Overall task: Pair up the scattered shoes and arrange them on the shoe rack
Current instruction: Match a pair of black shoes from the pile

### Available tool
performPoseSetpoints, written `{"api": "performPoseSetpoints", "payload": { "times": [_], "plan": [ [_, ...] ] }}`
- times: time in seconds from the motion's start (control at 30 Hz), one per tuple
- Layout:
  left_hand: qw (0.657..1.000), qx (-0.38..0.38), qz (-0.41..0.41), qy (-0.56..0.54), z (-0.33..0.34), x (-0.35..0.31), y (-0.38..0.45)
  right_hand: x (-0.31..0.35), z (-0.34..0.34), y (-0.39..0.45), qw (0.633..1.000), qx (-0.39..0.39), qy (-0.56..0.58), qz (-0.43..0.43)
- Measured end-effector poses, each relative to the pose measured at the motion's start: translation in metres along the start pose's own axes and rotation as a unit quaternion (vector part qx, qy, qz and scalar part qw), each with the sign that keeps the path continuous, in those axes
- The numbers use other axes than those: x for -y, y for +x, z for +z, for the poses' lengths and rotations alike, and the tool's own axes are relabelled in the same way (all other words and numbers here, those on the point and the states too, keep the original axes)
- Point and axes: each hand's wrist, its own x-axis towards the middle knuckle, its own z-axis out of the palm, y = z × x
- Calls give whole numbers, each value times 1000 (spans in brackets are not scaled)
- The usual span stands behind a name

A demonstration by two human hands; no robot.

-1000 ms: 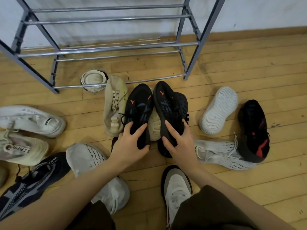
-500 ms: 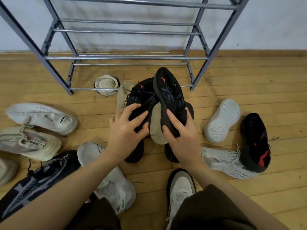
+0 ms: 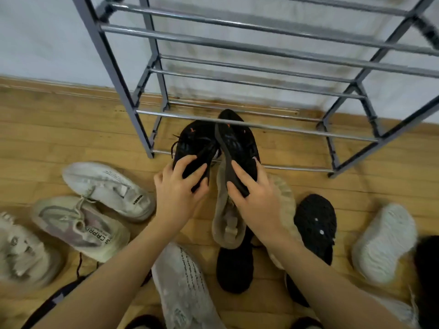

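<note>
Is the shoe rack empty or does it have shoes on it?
Empty: the shoe rack has bare bars; the black shoes are in both hands.

The heels of both black sneakers are covered: the left hand (image 3: 177, 186) wraps the rear of the left black sneaker (image 3: 193, 144), the right hand (image 3: 255, 200) the rear of the right black sneaker (image 3: 237, 141), whose toe sits behind a rail of the shoe rack (image 3: 261, 125). The rack's top runs out past the upper edge. A beige shoe (image 3: 228, 222) and a black knit shoe (image 3: 234, 269) lie partly under the right forearm. At the left edge a pale sneaker (image 3: 21, 252) is smeared with blur and cut off; a white sole (image 3: 383, 243) at the right is blurred too. A dark shape (image 3: 427, 269) at the right edge is too cropped to identify.
</note>
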Motion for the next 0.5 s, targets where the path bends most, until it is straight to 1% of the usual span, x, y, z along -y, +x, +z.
{"api": "performPoseSetpoints", "payload": {
  "times": [0.13,0.27,0.37,0.43,0.5],
  "plan": [
    [1000,-20,-12,18,21,36,28,5,33,44,999,43,-20,6],
    [999,-22,-32,13,43,61,59,4,63,87,996,46,-78,-7],
    [998,14,-51,24,62,72,76,3,78,113,992,79,-95,14],
    [997,51,-50,43,74,78,76,1,86,127,987,101,-121,16],
    [994,89,-58,35,82,84,69,-4,92,134,980,134,-145,31]
  ]
}}
